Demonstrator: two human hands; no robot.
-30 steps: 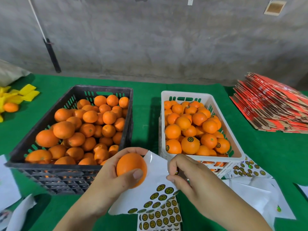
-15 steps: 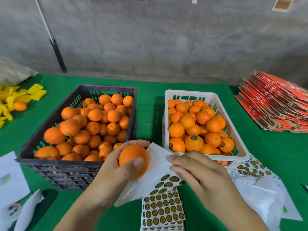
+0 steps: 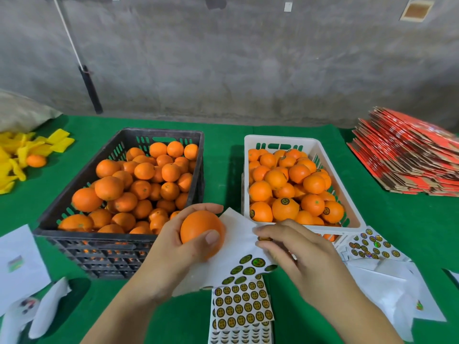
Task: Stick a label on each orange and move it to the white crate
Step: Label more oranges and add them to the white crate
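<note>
Head view: left hand point(image 3: 173, 242) grip around orange point(image 3: 201, 232), right hand point(image 3: 293, 249) pinching label sheet point(image 3: 238, 247) before white crate point(image 3: 347, 209).

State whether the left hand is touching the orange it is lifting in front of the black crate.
Touching. The head view shows the left hand wrapped round the orange, thumb pressed on its front.

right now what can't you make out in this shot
- Head view: whether the right hand already pinches a label; its curled fingers hide the tips.
- Far side of the held orange: the left hand and the fruit itself hide any label there.
- Print on the label sheets: too small to read.
- Lower layers of the white crate and black crate: covered by the top oranges.
</note>
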